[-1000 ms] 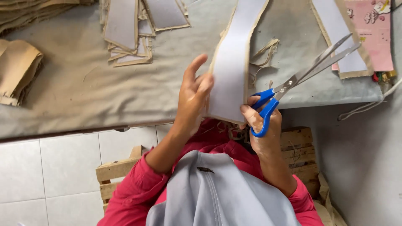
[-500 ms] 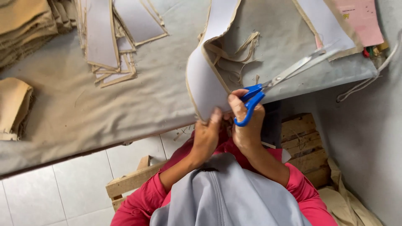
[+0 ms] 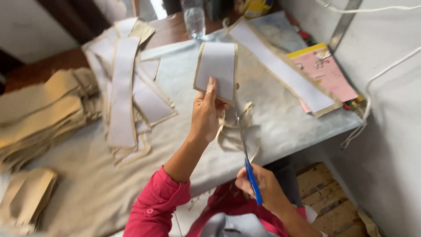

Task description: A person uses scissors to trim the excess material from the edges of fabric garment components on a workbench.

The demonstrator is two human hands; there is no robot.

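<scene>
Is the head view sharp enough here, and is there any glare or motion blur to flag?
Head view: soft daylight, no hard glare; faint shadows under the left hand and the fabric piece it holds. Slight motion blur throughout, strongest on the scissors in the right hand and toward the edges, where the tan stack smears. The bottle at the top is out of focus.

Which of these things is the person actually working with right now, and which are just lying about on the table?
In use:
- left hand holding a grey fabric piece with tan edging
- right hand holding blue-handled scissors
- tan trimmed strips lying under the scissors

Lying about:
- pile of grey pieces
- long grey strip
- tan fabric stack
- pink booklet
- plastic bottle
</scene>
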